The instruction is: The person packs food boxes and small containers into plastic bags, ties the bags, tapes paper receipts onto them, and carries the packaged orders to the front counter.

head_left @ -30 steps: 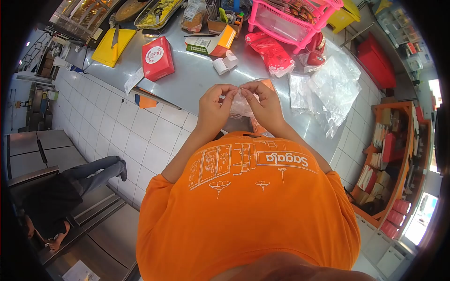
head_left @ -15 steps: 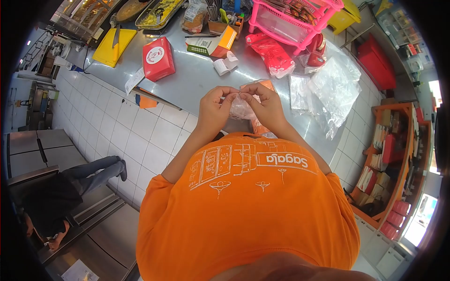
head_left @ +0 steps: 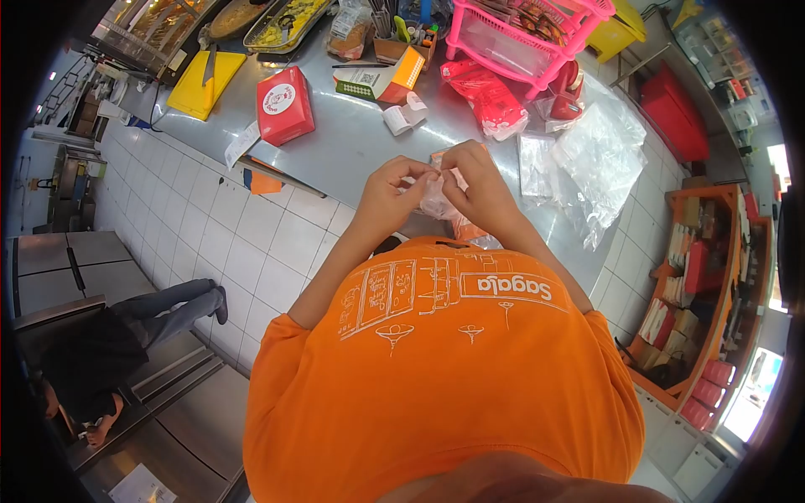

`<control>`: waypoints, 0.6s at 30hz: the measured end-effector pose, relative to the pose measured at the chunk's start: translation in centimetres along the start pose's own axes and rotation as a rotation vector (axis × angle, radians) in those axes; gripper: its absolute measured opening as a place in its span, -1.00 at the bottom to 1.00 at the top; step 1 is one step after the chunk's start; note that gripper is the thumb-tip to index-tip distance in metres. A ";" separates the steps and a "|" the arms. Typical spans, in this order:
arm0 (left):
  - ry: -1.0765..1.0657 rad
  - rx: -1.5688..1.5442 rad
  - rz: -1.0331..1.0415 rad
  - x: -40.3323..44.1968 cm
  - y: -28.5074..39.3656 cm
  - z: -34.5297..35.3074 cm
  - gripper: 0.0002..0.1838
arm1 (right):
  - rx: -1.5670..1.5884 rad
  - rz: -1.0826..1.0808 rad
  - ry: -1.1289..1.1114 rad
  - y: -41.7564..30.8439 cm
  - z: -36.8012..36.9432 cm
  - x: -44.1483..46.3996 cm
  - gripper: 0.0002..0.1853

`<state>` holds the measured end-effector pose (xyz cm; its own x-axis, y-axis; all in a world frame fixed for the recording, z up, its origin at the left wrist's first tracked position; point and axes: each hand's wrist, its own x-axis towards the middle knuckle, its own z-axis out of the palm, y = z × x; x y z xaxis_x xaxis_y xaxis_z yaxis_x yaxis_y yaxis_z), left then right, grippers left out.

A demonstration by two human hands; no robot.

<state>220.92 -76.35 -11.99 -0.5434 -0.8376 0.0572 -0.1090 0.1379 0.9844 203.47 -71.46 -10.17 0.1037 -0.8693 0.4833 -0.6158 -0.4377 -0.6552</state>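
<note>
Between my two hands hangs a clear plastic bag (head_left: 435,204), crumpled, in front of my chest at the table's edge. My left hand (head_left: 391,194) pinches the bag's top from one side. From the other side, my right hand (head_left: 480,186) has its fingers curled on the same top part. What the bag contains, if anything, I cannot make out. Beneath and behind it, partly covered by my hands, lies an orange item (head_left: 466,229) on the metal table (head_left: 348,155).
A red box (head_left: 285,106), a paper roll (head_left: 406,116) and a red-and-white packet (head_left: 486,96) lie beyond my hands. Clear plastic bags (head_left: 599,159) spread at right, near a pink rack (head_left: 503,46). A knife lies on a yellow board (head_left: 201,88). Another person (head_left: 101,360) is at left.
My hands have shifted slightly at the bag's top, the right one rising a little and the left fingers turning. The bag stays between them.
</note>
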 end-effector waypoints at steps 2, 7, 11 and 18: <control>-0.001 -0.009 0.073 0.0 -0.7 0.3 -0.90 | 0.062 0.045 0.023 0.0 0.2 -0.1 -0.83; -0.029 -0.216 0.007 0.0 -3.6 1.0 -0.85 | 0.045 0.043 0.141 0.7 0.1 1.0 -0.80; -0.029 -0.374 -0.137 -0.4 -3.4 0.9 -0.80 | 0.011 0.036 0.168 1.1 0.4 2.0 -0.80; -0.007 -0.465 -0.162 -0.5 -3.8 -0.3 -0.78 | 0.567 0.523 0.095 4.2 2.8 4.3 -0.84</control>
<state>221.90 -76.63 -15.73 -0.5561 -0.8248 -0.1024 0.1893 -0.2457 0.9507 203.52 -77.63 -12.49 -0.1738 -0.9829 0.0601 -0.0696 -0.0486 -0.9964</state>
